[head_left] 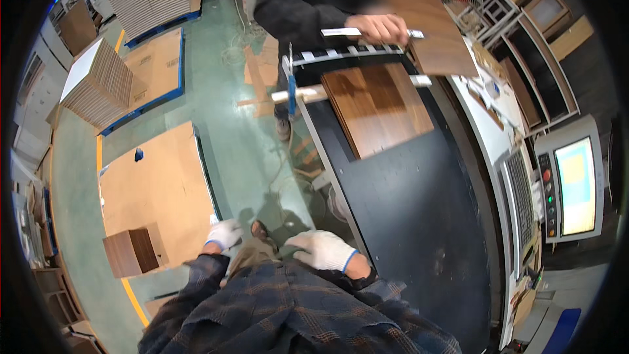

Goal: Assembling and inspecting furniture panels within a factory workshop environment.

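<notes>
My left hand (225, 234), in a white knit glove with a blue cuff, hangs by my side near the edge of a cardboard-topped stack or pallet (154, 190). Its fingers look loosely apart, with nothing in them. My right hand (324, 249), gloved the same way, is held in front of my waist beside a black work table (406, 223). Its fingers stretch leftward and hold nothing. Farther up the table lie stacked brown wood-grain panels (380, 108), apart from both hands. Across from me, a co-worker's bare hand (380, 28) grips a narrow white strip.
A wood-grain panel (439, 33) stands by the co-worker. To the right are a keyboard (517, 187) and a control screen (576, 187). A pile of brown pieces (131, 252) sits on the cardboard. Stacked panels (98, 85) rest on pallets at the far left.
</notes>
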The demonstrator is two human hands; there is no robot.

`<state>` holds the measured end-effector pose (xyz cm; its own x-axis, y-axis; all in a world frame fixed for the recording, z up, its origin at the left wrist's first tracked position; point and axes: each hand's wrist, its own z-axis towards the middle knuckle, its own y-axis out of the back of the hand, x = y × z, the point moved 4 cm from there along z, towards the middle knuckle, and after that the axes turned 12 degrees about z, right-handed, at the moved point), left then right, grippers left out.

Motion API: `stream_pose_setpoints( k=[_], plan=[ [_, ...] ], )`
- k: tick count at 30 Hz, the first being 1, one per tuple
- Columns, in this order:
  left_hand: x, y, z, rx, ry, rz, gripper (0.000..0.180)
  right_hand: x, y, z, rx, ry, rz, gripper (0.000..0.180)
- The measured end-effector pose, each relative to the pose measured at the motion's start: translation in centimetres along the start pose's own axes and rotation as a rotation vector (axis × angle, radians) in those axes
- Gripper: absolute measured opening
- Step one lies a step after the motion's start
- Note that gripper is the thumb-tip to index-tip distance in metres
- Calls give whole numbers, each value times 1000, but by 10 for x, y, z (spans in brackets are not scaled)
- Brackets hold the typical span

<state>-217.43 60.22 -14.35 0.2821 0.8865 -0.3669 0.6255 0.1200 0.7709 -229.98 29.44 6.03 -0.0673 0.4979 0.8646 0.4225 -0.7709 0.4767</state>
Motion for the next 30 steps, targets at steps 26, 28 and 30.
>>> stream_pose_setpoints(
  k=[26,28,30],
  plan=[
    [217,22,105,119,712,-1052,19,23,103,358,283,348,12,26],
    [227,46,124,107,776,-1143,19,29,106,389,354,371,-135,30],
    [242,69,151,121,758,-1062,23,25,103,428,486,205,-89,34]
  ],
)
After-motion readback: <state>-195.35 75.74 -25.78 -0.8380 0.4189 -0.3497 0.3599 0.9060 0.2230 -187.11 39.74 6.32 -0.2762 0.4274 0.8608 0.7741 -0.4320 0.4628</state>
